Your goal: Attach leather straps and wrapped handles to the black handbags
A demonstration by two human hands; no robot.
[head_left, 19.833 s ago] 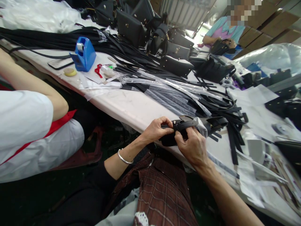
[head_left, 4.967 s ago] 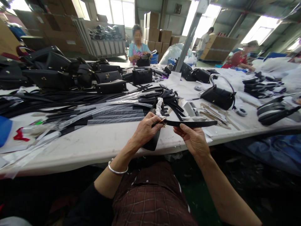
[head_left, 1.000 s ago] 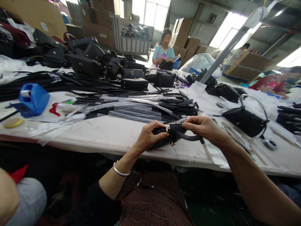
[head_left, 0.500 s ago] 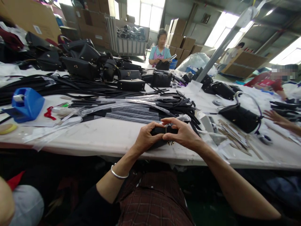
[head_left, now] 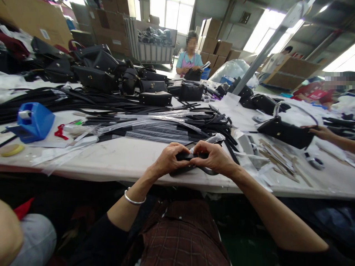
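Observation:
Both my hands meet at the near edge of the white table [head_left: 124, 162]. My left hand [head_left: 166, 160] and my right hand [head_left: 215, 159] are closed on the same black strap [head_left: 188, 157], fingertips almost touching over it. A loop of the strap hangs below my right hand. A small black bag part lies under my left fingers, mostly hidden. A silver bangle sits on my left wrist.
A pile of black straps [head_left: 155, 125], some in clear plastic, lies just beyond my hands. A blue tape dispenser [head_left: 33, 122] stands at the left. Black handbags [head_left: 97, 74] crowd the far side. Another person's hand [head_left: 318, 131] touches a black bag [head_left: 285, 131] at the right.
My right hand has come in from the right until it meets my left over the strap. At the right, another person's hand has reached the black bag.

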